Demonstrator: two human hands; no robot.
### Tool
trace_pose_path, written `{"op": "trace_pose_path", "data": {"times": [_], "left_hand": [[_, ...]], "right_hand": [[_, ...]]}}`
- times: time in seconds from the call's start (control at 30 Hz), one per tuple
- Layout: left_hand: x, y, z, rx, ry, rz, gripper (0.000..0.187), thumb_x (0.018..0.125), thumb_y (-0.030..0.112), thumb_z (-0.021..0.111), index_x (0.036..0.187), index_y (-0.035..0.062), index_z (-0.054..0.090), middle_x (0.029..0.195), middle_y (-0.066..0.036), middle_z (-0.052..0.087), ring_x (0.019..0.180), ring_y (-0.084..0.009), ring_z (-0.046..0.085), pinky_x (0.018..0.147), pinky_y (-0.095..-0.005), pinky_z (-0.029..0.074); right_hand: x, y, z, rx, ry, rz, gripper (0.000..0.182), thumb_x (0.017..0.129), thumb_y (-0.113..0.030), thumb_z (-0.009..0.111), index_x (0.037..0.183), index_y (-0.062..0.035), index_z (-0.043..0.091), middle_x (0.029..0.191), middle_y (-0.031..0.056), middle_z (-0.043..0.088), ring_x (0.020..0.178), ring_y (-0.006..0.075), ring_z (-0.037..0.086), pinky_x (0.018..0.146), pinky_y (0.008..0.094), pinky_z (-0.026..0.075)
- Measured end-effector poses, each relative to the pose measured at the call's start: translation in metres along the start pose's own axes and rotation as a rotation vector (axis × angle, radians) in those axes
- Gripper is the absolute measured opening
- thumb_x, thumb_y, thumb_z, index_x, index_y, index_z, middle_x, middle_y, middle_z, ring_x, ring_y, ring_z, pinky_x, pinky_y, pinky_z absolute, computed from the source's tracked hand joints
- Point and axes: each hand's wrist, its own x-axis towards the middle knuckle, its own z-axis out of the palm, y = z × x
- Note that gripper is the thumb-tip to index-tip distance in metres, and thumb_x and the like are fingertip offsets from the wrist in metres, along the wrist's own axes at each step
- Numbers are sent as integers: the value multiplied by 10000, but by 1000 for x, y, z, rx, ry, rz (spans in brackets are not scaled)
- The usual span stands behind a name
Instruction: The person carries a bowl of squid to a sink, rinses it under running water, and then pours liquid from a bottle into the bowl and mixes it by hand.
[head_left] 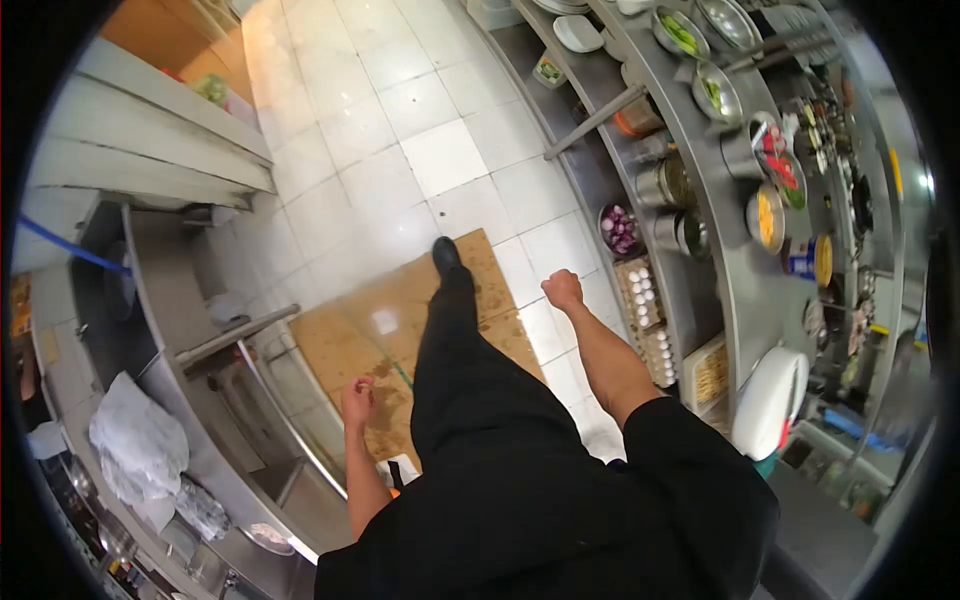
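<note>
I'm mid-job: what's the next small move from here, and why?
Probably one careful step forward onto the white square floor tiles: the black shoe is near the far edge of the stained brown cardboard sheet, the tiles run straight ahead, and neither the left hand nor the right hand seems to hold anything.

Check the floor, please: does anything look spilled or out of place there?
Yes. The brown sheet lying over the white tiles has uneven dark patches, as if something had dripped on it. I cannot tell whether they are wet or old stains.
</note>
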Motion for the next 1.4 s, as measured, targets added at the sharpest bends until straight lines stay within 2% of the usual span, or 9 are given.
{"op": "trace_pose_path", "data": {"times": [0.2, 0.4, 0.57, 0.7, 0.77, 0.83, 0.9, 1.1, 1.4], "left_hand": [[83, 66, 50, -108, -19, -163, 209, 889, 102, 449, 753, 92, 608, 568, 24, 483, 448, -73, 427, 410, -225, 351], [119, 196, 61, 52, 66, -154, 180, 858, 94, 438, 728, 50, 554, 607, 29, 426, 543, -50, 370, 467, -226, 276], [100, 177, 97, 22, 178, -378, 200, 891, 143, 473, 723, 51, 531, 615, 24, 436, 532, -45, 382, 451, -222, 275], [7, 147, 176, -105, 368, -689, 181, 897, 159, 490, 776, 63, 582, 627, -1, 520, 523, -74, 492, 458, -224, 446], [-29, 141, 197, -9, -118, -829, 123, 869, 105, 493, 805, 62, 589, 609, -2, 518, 499, -82, 491, 447, -223, 443], [-42, 169, 236, -150, 76, -1107, 93, 836, 55, 503, 808, 58, 592, 576, -8, 509, 472, -86, 486, 433, -219, 433], [-28, 211, 254, -139, 4, -787, 104, 828, 26, 497, 791, 50, 591, 554, -17, 505, 457, -89, 484, 425, -218, 440], [-22, 232, 247, -221, 272, -1004, 97, 840, 74, 503, 773, 83, 574, 560, 11, 463, 455, -76, 457, 406, -215, 430], [112, 355, 266, 21, 185, -269, 129, 849, -12, 480, 828, 20, 603, 632, -31, 519, 562, -114, 486, 536, -244, 396]], "right_hand": [[129, 16, -53, 316, 153, 167, 270, 747, -254, 571, 685, -6, 658, 629, 180, 633, 654, 310, 652, 642, 409, 511], [308, -43, -107, 1106, -66, 217, 528, 833, -165, 612, 1319, -97, 416, 976, 93, 647, 634, 205, 645, 505, 286, 476], [533, -11, -106, 1560, 58, 382, 302, 884, -201, 568, 1149, -81, 485, 988, 105, 619, 727, 266, 601, 597, 362, 506], [662, 29, -116, 1805, 350, 817, 533, 850, -403, 618, 1236, -93, 421, 1085, 92, 506, 875, 247, 555, 667, 358, 529], [704, 46, -114, 1777, 352, 884, 538, 840, -445, 611, 1258, -173, 409, 1079, 74, 504, 901, 221, 544, 722, 360, 513], [705, 27, -129, 1743, 667, 819, 474, 840, -459, 594, 1211, -216, 427, 1069, 58, 499, 873, 194, 539, 739, 360, 491], [707, 10, -133, 1724, 736, 846, 451, 835, -466, 594, 1122, -150, 453, 970, 74, 522, 750, 202, 519, 682, 340, 485], [654, -28, -123, 1644, 807, 700, 319, 890, -410, 538, 817, -107, 476, 698, 7, 544, 581, 120, 446, 633, 285, 443], [462, -143, -39, 1345, -104, 376, 359, 908, -434, 514, 786, -96, 520, 694, 51, 628, 478, 116, 430, 456, 253, 370]]}}
